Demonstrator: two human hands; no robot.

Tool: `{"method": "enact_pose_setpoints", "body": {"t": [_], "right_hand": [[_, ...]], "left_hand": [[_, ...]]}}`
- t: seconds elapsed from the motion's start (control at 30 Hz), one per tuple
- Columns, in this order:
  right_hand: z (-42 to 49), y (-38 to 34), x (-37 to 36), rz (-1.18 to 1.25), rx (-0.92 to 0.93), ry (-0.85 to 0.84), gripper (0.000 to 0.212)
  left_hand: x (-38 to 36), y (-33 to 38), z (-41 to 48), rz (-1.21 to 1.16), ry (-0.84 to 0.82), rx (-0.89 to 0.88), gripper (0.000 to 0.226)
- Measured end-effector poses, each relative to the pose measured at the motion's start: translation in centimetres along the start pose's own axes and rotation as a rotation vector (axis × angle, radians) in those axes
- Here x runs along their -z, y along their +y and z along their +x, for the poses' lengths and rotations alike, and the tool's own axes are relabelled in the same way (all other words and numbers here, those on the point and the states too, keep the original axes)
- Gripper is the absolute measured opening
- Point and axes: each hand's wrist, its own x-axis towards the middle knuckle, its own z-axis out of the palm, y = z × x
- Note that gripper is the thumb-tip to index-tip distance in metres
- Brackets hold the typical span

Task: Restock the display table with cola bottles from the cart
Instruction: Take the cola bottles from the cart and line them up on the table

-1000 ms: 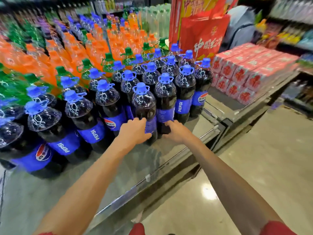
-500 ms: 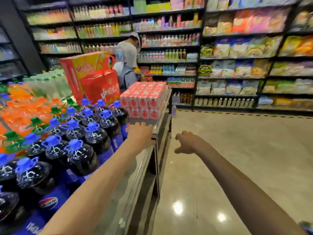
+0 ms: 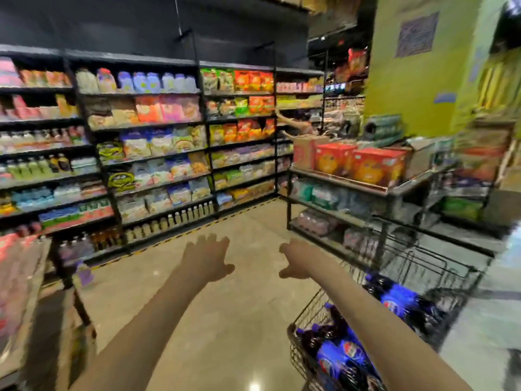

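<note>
Both arms out front, hands empty.
Left hand (image 3: 207, 259) fingers spread, relaxed; right hand (image 3: 296, 259) loosely curled, thumb out; blurry.

Left hand (image 3: 207, 256) and right hand (image 3: 296, 259) outstretched above the floor (image 3: 225, 320); cola bottles (image 3: 338, 354) in the wire cart (image 3: 307, 310).

cart (image 3: 306, 314) – dark metal wire; cola bottles (image 3: 341, 354) – glossy plastic; floor (image 3: 225, 320) smooth, polished, reflecting lights.
</note>
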Motion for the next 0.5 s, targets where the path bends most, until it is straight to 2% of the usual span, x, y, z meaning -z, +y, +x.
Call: {"method": "enact_pose_setpoints", "body": {"t": [0.3, 0.5], "right_hand": [[-3.4, 17.5, 1.6, -0.031, -0.199, 0.009, 0.070], [-4.2, 26.0, -1.4, 0.013, -0.199, -0.019, 0.066]], "left_hand": [[3.1, 18.7, 7.4, -0.045, 0.068, -0.186, 0.064], [1.2, 27.7, 10.7, -0.071, 0.015, -0.235, 0.059]]}}
